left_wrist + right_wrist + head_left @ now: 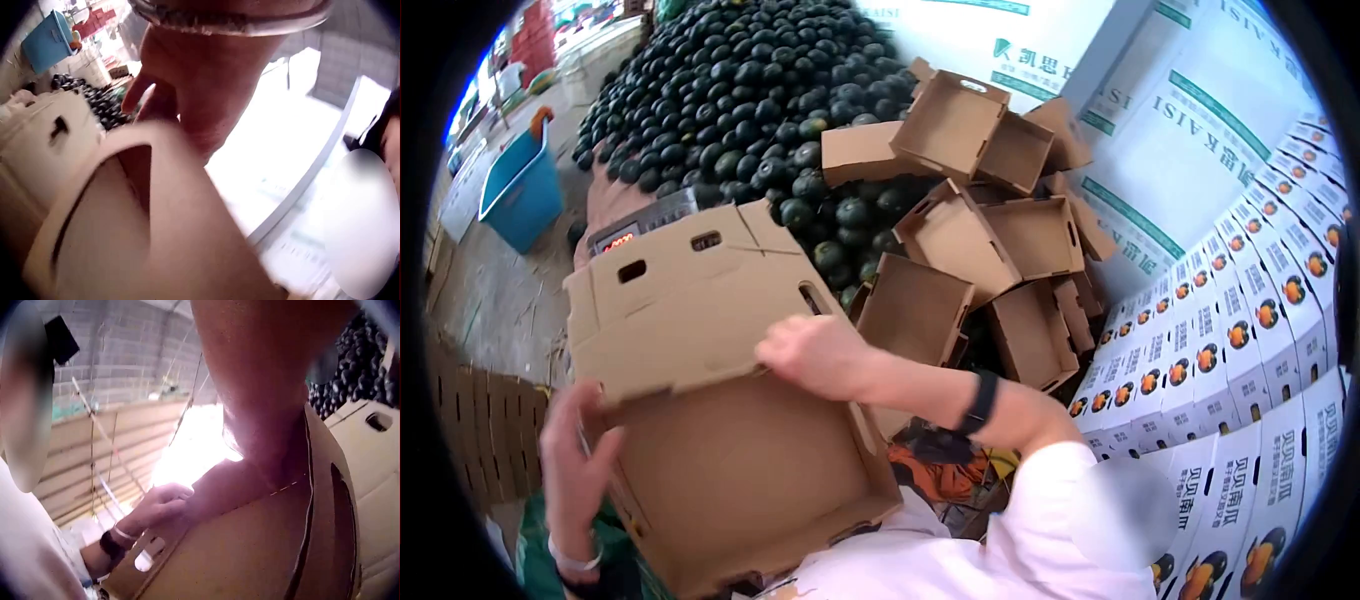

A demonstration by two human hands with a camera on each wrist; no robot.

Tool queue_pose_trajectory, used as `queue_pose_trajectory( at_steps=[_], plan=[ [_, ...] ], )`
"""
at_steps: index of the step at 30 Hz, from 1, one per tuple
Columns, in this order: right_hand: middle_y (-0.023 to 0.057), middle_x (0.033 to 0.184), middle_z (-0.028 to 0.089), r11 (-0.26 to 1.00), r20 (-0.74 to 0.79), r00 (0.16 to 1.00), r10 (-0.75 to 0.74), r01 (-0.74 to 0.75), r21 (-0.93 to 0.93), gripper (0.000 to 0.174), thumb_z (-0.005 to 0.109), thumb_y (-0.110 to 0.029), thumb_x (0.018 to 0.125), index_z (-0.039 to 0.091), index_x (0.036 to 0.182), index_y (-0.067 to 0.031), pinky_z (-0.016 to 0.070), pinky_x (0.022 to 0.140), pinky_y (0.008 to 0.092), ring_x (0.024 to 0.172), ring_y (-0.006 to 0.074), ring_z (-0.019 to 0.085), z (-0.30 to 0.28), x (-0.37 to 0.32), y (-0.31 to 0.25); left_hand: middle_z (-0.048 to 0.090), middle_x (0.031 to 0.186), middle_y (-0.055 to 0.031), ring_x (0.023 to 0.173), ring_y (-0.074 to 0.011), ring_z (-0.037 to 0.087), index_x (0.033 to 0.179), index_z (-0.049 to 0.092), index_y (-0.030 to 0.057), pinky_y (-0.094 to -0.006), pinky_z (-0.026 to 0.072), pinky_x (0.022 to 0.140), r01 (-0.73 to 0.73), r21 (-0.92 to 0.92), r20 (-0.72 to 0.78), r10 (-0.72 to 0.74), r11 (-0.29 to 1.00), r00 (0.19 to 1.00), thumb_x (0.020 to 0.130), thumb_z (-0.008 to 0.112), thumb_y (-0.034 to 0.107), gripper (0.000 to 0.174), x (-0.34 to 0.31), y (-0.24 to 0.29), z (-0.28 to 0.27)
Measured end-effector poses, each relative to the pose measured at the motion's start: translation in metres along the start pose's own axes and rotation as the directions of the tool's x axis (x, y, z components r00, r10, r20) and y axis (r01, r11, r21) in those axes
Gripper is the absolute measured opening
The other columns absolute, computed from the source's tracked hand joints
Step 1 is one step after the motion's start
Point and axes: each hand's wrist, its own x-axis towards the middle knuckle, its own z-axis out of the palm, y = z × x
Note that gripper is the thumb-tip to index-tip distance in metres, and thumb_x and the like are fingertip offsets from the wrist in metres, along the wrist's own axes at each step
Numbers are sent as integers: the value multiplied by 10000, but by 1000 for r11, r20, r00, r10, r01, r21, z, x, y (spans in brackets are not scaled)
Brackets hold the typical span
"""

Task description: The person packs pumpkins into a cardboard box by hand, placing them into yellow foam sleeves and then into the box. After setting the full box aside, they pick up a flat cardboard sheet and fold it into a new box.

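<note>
A brown cardboard box [740, 460] is tilted in front of my body, its inside facing me. Its wide flap [690, 295], with cut-out hand holes, extends away from the far side. My right hand [815, 355] has its fingers curled on the fold between flap and tray, near the right corner. At the left wall is my left hand [575, 465], fingers fairly straight and thumb apart, lying along the edge. In the right wrist view the left hand [159, 506] rests over the box's side wall. The left wrist view shows the box wall [200, 219] close below that hand.
Behind the box lies a big heap of dark green squashes [740, 90]. Several open cardboard trays [960, 240] are piled on the right. White printed cartons [1200, 340] line the right side. A scale [640, 220] with a red display and a blue bin [520, 190] stand left.
</note>
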Motion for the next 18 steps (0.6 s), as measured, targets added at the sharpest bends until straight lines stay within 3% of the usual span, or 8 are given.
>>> queue_pose_trajectory(
  at_steps=[3,4,5,6,7,11,17,18],
  plan=[
    [71,981,641,864,-352,793,498,-489,123,188,631,-111,801,616,987,-129,536,648,374,874,290,623,-26,-88,68,352,1490,-133,1406,-254,287,1447,345,34,-391,168,1165,35,-113,-261,-63,993,963,819,566,193,684,-19,-47,-39],
    [105,1005,654,463,-192,434,880,-875,141,251,587,-150,882,598,1127,-96,543,701,391,864,289,651,-63,-101,66,328,1505,-134,1411,-255,275,1461,318,37,-401,155,1168,71,-167,-294,-119,983,948,836,555,215,692,-33,-68,-36],
    [144,1075,644,472,-476,227,850,-731,493,355,546,-194,938,508,1260,-49,539,730,355,858,242,659,-64,-128,80,304,1520,-135,1416,-256,262,1476,291,39,-410,141,1172,108,-219,-324,-177,970,930,852,544,237,701,-51,-89,-31],
    [178,1126,615,357,-370,74,926,-491,795,441,512,-239,971,409,1337,-17,533,746,335,915,219,639,-64,-146,82,281,1530,-147,1420,-262,252,1485,262,36,-411,142,1168,188,-284,-247,-261,940,933,868,543,248,711,-75,-119,-14],
    [183,1186,582,332,-366,61,929,-579,745,564,536,-297,958,328,1395,-7,515,834,360,1012,244,607,-42,-162,87,258,1540,-159,1423,-268,242,1493,232,32,-412,143,1165,269,-340,-165,-339,901,926,883,542,259,721,-93,-142,12],
    [228,1395,424,419,118,558,821,-731,539,824,648,-422,883,238,1449,15,429,994,383,1243,284,485,85,-152,68,280,1507,-191,1396,-272,264,1502,178,23,-385,222,1129,409,-673,60,-506,616,860,839,636,258,840,-112,-107,77],
    [284,1372,424,376,427,677,599,-709,597,922,733,-424,789,264,1398,84,363,1060,417,1297,375,418,41,-66,14,262,1512,-191,1391,-282,276,1506,164,33,-358,270,1113,301,-603,-58,-416,739,907,715,659,39,933,-109,-65,63],
    [289,1359,428,411,411,686,600,-705,578,900,732,-387,792,269,1389,101,367,1057,424,1285,391,421,38,-64,12,219,1523,-245,1419,-343,227,1485,157,-33,-417,195,1153,317,-271,-158,-367,909,917,706,680,79,945,-106,-53,59]
  ],
)
